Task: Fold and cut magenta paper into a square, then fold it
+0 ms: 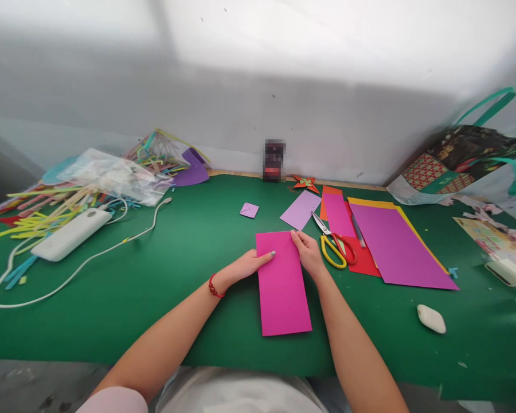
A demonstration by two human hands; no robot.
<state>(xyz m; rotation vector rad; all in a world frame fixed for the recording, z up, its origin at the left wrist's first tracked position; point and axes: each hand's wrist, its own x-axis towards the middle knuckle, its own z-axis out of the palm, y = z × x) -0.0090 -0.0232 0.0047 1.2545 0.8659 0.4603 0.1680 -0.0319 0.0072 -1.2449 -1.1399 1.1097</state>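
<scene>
A bright magenta sheet of paper, a tall rectangle, is held just over the green table in front of me. My left hand grips its left edge, thumb on top and the other fingers hidden beneath. At the upper right corner, my right hand pinches the sheet between thumb and fingers. Scissors with yellow and red handles lie just right of my right hand, blades pointing up and left. Beyond the sheet are a small folded lilac paper square and a flat lilac paper rectangle.
Purple paper overlaps yellow and red sheets at right, with a pen beside it. A white case sits at front right, a patterned bag behind. At left lie a white power bank, its cable and heaped paper strips.
</scene>
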